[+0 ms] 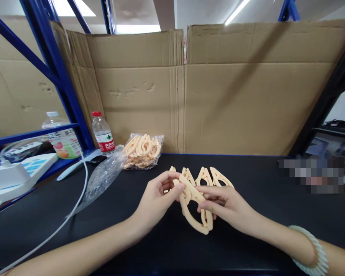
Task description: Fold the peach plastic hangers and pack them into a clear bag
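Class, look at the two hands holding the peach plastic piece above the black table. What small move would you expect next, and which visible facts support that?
Probably the left hand pressing its end of the peach plastic piece in against the right hand, to close it. Both hands grip one looped piece at opposite ends above the black table, and similar pieces lie just behind.

Bag of clips [143,150] behind loose clips [209,176], bottle [102,133] probably just left.
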The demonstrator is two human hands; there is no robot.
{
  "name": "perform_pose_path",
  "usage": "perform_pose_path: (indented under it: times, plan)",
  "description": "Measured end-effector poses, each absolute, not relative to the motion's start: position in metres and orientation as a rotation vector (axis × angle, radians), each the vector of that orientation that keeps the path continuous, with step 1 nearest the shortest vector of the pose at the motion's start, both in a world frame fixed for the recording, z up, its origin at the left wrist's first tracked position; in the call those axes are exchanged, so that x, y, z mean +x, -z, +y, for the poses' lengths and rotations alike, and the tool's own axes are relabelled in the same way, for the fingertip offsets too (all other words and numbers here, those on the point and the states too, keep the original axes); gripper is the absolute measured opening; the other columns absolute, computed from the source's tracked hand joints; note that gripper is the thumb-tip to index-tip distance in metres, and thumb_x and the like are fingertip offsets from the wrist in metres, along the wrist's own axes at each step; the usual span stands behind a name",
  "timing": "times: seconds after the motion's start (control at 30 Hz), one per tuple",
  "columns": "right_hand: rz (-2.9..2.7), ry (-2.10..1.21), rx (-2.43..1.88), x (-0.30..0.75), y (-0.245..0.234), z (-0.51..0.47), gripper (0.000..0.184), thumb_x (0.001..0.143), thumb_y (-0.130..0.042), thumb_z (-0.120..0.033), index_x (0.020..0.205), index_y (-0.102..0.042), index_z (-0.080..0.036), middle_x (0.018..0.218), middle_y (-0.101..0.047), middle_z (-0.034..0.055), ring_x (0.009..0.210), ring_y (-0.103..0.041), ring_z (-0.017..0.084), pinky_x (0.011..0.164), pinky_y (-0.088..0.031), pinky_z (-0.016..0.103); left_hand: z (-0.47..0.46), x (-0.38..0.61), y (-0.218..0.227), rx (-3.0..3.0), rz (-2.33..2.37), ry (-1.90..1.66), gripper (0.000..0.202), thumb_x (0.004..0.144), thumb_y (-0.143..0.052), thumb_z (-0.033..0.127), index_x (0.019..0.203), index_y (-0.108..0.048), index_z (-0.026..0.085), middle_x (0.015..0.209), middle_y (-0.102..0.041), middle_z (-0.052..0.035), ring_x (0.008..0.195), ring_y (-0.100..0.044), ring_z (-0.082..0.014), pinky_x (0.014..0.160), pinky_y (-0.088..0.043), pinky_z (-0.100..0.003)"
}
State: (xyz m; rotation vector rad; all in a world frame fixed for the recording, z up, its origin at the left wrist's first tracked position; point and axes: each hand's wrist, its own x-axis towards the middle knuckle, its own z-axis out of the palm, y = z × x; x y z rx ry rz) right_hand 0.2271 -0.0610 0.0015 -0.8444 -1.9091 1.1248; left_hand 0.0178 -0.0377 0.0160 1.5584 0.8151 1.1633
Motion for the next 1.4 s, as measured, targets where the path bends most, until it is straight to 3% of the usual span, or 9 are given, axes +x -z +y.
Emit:
perform_pose_path:
  times: [0.1,0.23,0.43,0.63,0.83,1.0,1.17,1.27,1.4]
  plan:
    - [-1.899,-1.072,-0.811,0.23,-0.001,-0.057,0.033,0.094,-0.054,-0.038,0.123,-0.062,-0.025,0.099,-0.066,0.0061,0.078,-0.06,0.016,0.059,-0.051,0.023,-0.031,0.013,-0.024,1.588,0.884,-1.221,0.028,0.078,-0.067,0.041,0.091,-0.064,0.016,0.082,-0.066,-0.0038,0.076,-0.062,-0.0181,0.069,-0.05,-0.027]
    - [-1.764,-1.0,-0.874,0.239,-0.001,-0.046,0.033,0.094,-0.053,-0.042,0.114,-0.067,-0.02,0.09,-0.066,0.0075,0.075,-0.06,0.017,0.058,-0.051,0.024,0.001,-0.007,-0.034,1.78,1.156,-1.217,0.035,0.08,-0.055,0.048,0.093,-0.062,0.016,0.079,-0.064,-0.0031,0.072,-0.06,-0.0177,0.064,-0.047,-0.026]
    - [-1.633,-1.007,-0.943,0.248,-0.004,-0.034,0.045,0.088,-0.057,-0.055,0.1,-0.072,-0.014,0.08,-0.066,0.0098,0.066,-0.06,0.018,0.053,-0.05,0.026,0.052,-0.042,-0.026,1.964,1.393,-0.989,0.027,0.065,-0.064,0.042,0.055,-0.059,0.017,0.05,-0.052,0.0018,0.052,-0.048,-0.0152,0.049,-0.033,-0.024]
    - [-1.598,-0.98,-1.002,0.253,-0.006,-0.03,0.049,0.084,-0.058,-0.06,0.095,-0.072,-0.014,0.081,-0.067,0.0105,0.064,-0.059,0.018,0.054,-0.05,0.027,0.068,-0.052,-0.012,2.117,1.51,-0.853,0.026,0.065,-0.062,0.038,0.049,-0.058,0.018,0.048,-0.053,0.0021,0.052,-0.051,-0.0163,0.052,-0.034,-0.025]
    - [-1.596,-0.971,-0.972,0.258,-0.004,-0.026,0.046,0.085,-0.059,-0.057,0.095,-0.071,-0.015,0.079,-0.067,0.0095,0.067,-0.061,0.018,0.054,-0.05,0.026,0.067,-0.045,0.007,2.241,1.641,-0.981,0.022,0.077,-0.056,0.035,0.073,-0.068,0.018,0.074,-0.068,-0.0067,0.075,-0.063,-0.0245,0.069,-0.042,-0.03]
    - [-1.764,-0.702,-1.038,0.268,-0.012,-0.024,0.041,0.092,-0.05,-0.052,0.098,-0.07,-0.017,0.08,-0.067,0.0082,0.07,-0.062,0.02,0.064,-0.052,0.031,0.049,-0.037,-0.004,2.371,1.704,-0.95,0.029,0.084,-0.052,0.04,0.088,-0.069,0.016,0.092,-0.069,-0.0129,0.089,-0.063,-0.031,0.08,-0.044,-0.038]
    - [-2.235,-0.175,-1.115,0.282,-0.011,-0.023,0.038,0.097,-0.043,-0.046,0.122,-0.06,-0.022,0.12,-0.06,0.0117,0.114,-0.053,0.029,0.096,-0.044,0.047,0.013,-0.027,-0.029,2.596,1.531,-0.72,0.048,0.083,-0.054,0.053,0.113,-0.065,0.017,0.114,-0.064,-0.0148,0.111,-0.055,-0.0336,0.097,-0.04,-0.043]
    - [-2.456,-0.032,-1.291,0.279,0.0,-0.028,0.057,0.095,-0.045,-0.051,0.145,-0.037,-0.024,0.148,-0.034,0.0142,0.137,-0.025,0.035,0.105,-0.029,0.061,-0.012,-0.018,-0.027,2.661,1.458,-0.284,0.074,0.083,-0.048,0.064,0.145,-0.035,0.024,0.149,-0.033,-0.0185,0.136,-0.028,-0.0426,0.103,-0.028,-0.06]
    - [-2.571,-0.102,-1.53,0.263,0.009,-0.04,0.065,0.094,-0.041,-0.06,0.149,-0.021,-0.032,0.156,-0.006,0.0093,0.14,-0.003,0.038,0.105,-0.021,0.067,-0.032,-0.007,-0.014,2.66,1.438,0.01,0.08,0.082,-0.04,0.073,0.148,-0.017,0.034,0.157,-0.008,-0.0123,0.14,-0.003,-0.0458,0.101,-0.014,-0.073]
